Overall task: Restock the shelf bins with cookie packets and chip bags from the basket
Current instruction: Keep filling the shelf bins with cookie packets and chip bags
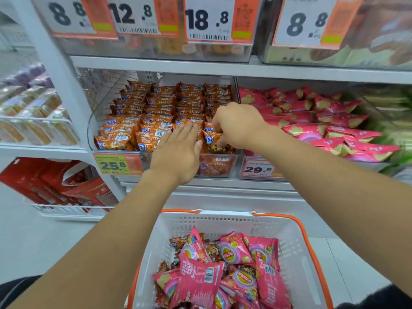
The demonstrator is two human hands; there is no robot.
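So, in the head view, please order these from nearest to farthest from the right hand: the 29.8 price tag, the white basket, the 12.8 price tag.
From the right hand:
1. 29.8 price tag, just below it, on the bin front.
2. 12.8 price tag, upper left, top shelf.
3. White basket, bottom, below both arms.

Both forearms were bare from elbow to wrist, with no sleeves, watch or rings. The left hand [176, 156] and right hand [237, 124] wore no gloves. Fingernails were short and unpainted.

Bright even store light, soft shadows, wide-angle bending at edges, right and left margins blurred, perhaps motion
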